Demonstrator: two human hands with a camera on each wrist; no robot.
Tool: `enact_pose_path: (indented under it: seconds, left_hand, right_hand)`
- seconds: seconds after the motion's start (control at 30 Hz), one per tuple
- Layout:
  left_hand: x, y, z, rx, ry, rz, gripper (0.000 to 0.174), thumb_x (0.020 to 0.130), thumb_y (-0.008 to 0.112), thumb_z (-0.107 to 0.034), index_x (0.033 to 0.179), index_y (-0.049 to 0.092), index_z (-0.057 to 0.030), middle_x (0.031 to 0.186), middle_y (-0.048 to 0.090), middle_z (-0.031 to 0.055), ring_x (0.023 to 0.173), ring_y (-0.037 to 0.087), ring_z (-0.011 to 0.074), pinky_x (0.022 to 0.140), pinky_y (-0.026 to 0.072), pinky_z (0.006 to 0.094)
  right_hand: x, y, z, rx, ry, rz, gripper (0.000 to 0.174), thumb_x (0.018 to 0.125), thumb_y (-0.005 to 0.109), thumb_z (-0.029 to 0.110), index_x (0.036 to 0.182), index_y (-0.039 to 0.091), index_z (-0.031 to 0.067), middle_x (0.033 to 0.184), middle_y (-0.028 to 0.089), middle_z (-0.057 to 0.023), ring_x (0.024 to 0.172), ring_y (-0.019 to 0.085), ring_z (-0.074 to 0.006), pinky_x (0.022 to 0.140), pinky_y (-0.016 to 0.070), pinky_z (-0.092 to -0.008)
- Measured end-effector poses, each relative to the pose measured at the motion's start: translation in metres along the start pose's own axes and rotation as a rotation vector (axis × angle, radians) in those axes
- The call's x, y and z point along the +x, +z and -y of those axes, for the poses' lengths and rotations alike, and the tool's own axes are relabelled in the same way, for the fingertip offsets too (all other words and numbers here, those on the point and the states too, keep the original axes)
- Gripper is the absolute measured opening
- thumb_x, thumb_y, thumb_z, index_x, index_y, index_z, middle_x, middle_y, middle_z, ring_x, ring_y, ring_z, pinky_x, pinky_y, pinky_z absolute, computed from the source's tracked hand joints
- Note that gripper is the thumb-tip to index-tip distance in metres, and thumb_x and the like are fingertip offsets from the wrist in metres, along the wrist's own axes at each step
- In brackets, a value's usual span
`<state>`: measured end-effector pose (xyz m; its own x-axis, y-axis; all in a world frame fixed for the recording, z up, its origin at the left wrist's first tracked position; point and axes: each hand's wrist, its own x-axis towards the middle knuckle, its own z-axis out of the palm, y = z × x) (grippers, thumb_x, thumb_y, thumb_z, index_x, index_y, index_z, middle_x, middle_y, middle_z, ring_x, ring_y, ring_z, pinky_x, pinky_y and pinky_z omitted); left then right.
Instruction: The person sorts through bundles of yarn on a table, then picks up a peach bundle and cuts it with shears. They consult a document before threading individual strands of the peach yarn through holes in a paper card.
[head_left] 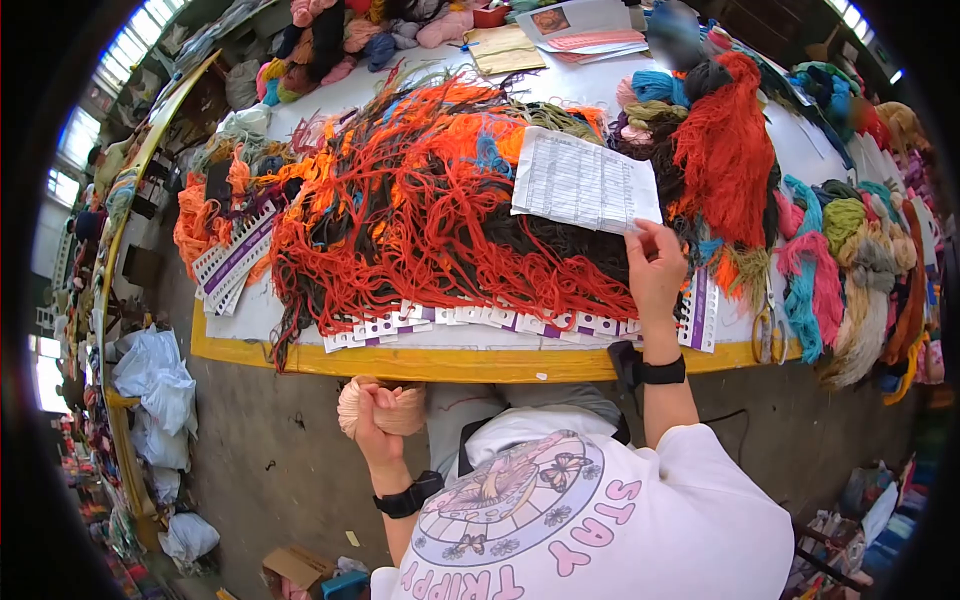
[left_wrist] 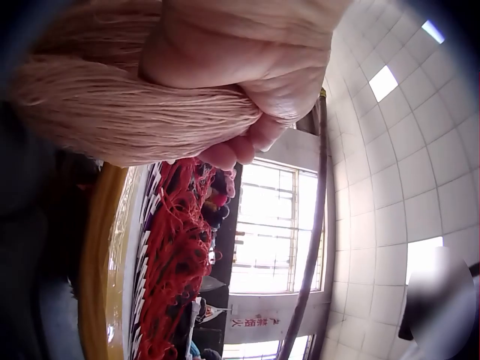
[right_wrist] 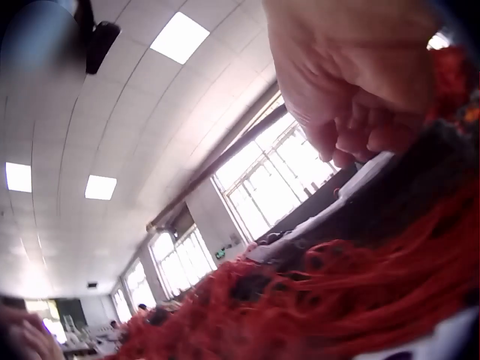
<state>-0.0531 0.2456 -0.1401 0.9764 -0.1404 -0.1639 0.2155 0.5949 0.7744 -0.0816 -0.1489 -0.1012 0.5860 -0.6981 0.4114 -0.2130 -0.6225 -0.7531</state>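
Note:
In the head view my left hand [head_left: 376,440] grips a bundle of pale peach yarn [head_left: 404,412] just off the table's front edge. The left wrist view shows the fingers curled round the yarn strands [left_wrist: 112,112]. My right hand [head_left: 657,272] pinches the lower right corner of a white paper sheet [head_left: 585,182] printed with a table of rows and columns. This sheet lies over a wide heap of red, orange and black yarn [head_left: 400,230]. Seen from the right wrist, the fingers [right_wrist: 352,139] are bent at the sheet's pale edge.
White and purple cards with punched holes [head_left: 700,310] stick out beneath the heap along the yellow table edge [head_left: 470,368]. Scissors [head_left: 768,335] lie to the right, beside coloured skeins [head_left: 800,260]. Papers [head_left: 585,28] and a brown notebook [head_left: 503,50] rest at the back.

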Motion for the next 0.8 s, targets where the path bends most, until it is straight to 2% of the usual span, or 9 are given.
enact_pose_path:
  seconds: [0.03,0.13,0.17,0.37,0.47,0.67,0.7,0.8]
  left_hand:
    - [0.001,0.0,0.001,0.002,-0.008,0.003,0.017,0.092,0.045,-0.02,0.092,0.054,-0.0054,0.069,0.047,0.0017,0.068,0.047,0.0136,0.082,0.0434,0.0349]
    - [0.003,0.003,0.002,0.02,-0.031,0.008,0.016,0.092,0.045,-0.021,0.092,0.052,-0.0071,0.068,0.045,0.0008,0.066,0.044,0.0124,0.082,0.0418,0.0349]
    - [0.003,0.004,0.003,0.014,-0.032,0.018,0.016,0.092,0.045,-0.021,0.092,0.052,-0.0071,0.068,0.045,0.0008,0.066,0.044,0.0125,0.082,0.0418,0.0349]
    - [0.001,0.008,0.004,0.006,-0.035,0.026,0.015,0.092,0.046,-0.02,0.092,0.053,-0.0071,0.068,0.046,0.0011,0.067,0.046,0.013,0.082,0.0423,0.0351]
    - [0.0,0.011,0.004,0.024,-0.035,0.021,0.015,0.092,0.045,-0.021,0.091,0.052,-0.0076,0.067,0.044,0.0005,0.066,0.044,0.0128,0.082,0.0416,0.0351]
    - [-0.002,0.013,0.004,0.046,-0.039,0.043,0.014,0.092,0.045,-0.021,0.092,0.05,-0.0082,0.067,0.044,0.0002,0.066,0.044,0.0122,0.081,0.0415,0.0344]
    - [-0.001,0.014,0.004,0.05,-0.043,0.04,0.014,0.092,0.045,-0.021,0.092,0.049,-0.0083,0.067,0.044,0.0001,0.066,0.044,0.012,0.081,0.0415,0.0342]
    - [-0.001,0.014,0.005,0.026,-0.044,0.041,0.014,0.092,0.045,-0.02,0.092,0.051,-0.0071,0.067,0.045,0.0008,0.066,0.045,0.0126,0.082,0.0419,0.035]
  right_hand:
    - [0.002,-0.006,0.0,-0.142,-0.124,-0.074,0.031,0.071,0.068,0.011,0.101,0.061,0.0089,0.092,0.058,-0.0073,0.082,0.057,-0.0231,0.072,0.0463,-0.0307]
    - [0.009,-0.013,-0.01,-0.291,-0.221,-0.068,0.04,0.065,0.07,0.01,0.104,0.06,0.0102,0.108,0.05,-0.0098,0.102,0.047,-0.0287,0.086,0.0408,-0.0359]
    - [0.01,-0.014,-0.015,-0.3,-0.173,0.011,0.046,0.064,0.071,0.011,0.108,0.059,0.0129,0.114,0.047,-0.0096,0.109,0.043,-0.0288,0.091,0.0373,-0.0377]
    - [0.016,-0.007,-0.027,-0.337,-0.288,0.015,0.037,0.063,0.071,0.009,0.099,0.064,0.0159,0.109,0.051,-0.0066,0.109,0.043,-0.0281,0.089,0.0387,-0.0365]
    - [0.02,-0.005,-0.028,-0.24,-0.305,-0.009,0.032,0.063,0.069,0.004,0.093,0.066,0.0139,0.102,0.055,-0.006,0.106,0.046,-0.027,0.086,0.0396,-0.0352]
    - [0.031,-0.019,0.001,0.068,-0.298,-0.019,0.022,0.069,0.066,0.001,0.09,0.066,0.0079,0.084,0.061,-0.0082,0.086,0.057,-0.0265,0.077,0.0438,-0.0323]
    - [0.033,-0.022,0.005,0.14,-0.22,-0.007,0.016,0.074,0.064,0.003,0.09,0.066,0.0053,0.081,0.063,-0.0066,0.075,0.06,-0.0192,0.07,0.0457,-0.0286]
    - [0.041,-0.044,0.03,0.324,-0.046,0.063,0.012,0.079,0.063,0.005,0.09,0.065,0.0038,0.082,0.064,-0.003,0.072,0.058,-0.0099,0.065,0.0458,-0.024]
